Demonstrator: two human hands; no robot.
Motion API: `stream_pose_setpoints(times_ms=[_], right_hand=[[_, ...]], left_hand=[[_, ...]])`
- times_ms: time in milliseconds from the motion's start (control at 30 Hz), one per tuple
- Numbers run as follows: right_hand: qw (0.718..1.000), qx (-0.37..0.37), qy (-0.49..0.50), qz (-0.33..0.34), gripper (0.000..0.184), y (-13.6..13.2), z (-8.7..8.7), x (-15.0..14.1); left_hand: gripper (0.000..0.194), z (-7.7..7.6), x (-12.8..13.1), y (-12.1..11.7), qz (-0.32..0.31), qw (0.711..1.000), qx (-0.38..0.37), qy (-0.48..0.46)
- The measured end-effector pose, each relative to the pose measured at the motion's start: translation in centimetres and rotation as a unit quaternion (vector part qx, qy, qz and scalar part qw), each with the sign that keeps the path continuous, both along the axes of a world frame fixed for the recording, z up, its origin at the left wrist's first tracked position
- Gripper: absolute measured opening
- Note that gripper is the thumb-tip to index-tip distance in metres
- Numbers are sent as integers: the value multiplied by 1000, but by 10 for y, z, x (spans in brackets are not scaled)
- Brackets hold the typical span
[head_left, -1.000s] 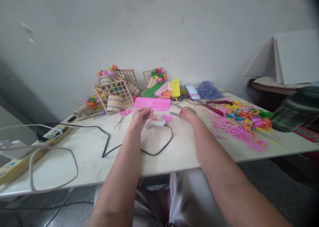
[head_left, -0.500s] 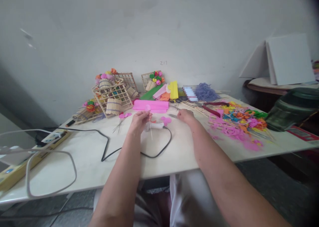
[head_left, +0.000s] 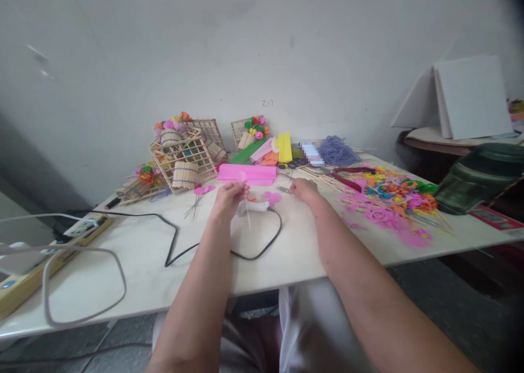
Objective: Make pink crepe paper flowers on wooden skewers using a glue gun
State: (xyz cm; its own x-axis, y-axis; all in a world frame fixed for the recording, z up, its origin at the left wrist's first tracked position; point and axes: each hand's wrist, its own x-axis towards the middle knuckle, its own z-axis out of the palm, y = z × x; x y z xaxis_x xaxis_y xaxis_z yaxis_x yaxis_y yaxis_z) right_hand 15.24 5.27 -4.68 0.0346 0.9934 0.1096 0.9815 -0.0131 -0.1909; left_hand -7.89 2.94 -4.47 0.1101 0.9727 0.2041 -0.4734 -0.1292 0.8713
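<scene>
My left hand (head_left: 231,198) pinches a thin wooden stick (head_left: 248,215). A pale pink paper petal (head_left: 243,176) shows just above its fingertips. Beside that hand, a white glue gun (head_left: 257,206) with an orange part lies on the table, its black cord looping toward me. My right hand (head_left: 303,189) is closed, fingers pressed together, low over the table. A grey metal blade (head_left: 284,189) points left next to its fingers; whether the hand grips it is unclear. Pink paper petals (head_left: 273,199) lie between the hands, and folded pink crepe paper (head_left: 248,172) lies behind them.
Wooden lattice frames (head_left: 184,157) with paper flowers stand at the back left. Red-handled pliers (head_left: 347,179), purple yarn (head_left: 338,150) and a pile of coloured paper flowers (head_left: 403,198) are on the right. A green jar (head_left: 462,179) stands beyond. A power strip (head_left: 61,258) lies left.
The view has shifted very slightly. Both hands keep nearly the same place and grip, and the objects on the table have not visibly moved.
</scene>
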Motion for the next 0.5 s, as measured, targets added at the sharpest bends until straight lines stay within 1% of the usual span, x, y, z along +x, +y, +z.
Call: stream_pose_setpoints(times_ms=[233,400,500], right_hand=[[998,56,-17,10,22,6,-2,4],[998,56,5,11,23,8,-4,6],[998,54,-14,21,23,6,-2,6]], left_hand=[[18,-1,0,1,-1,1000,4,0],[17,-1,1,1,1,1000,2,-2],[17,-1,1,1,-1,1000,3,-5]])
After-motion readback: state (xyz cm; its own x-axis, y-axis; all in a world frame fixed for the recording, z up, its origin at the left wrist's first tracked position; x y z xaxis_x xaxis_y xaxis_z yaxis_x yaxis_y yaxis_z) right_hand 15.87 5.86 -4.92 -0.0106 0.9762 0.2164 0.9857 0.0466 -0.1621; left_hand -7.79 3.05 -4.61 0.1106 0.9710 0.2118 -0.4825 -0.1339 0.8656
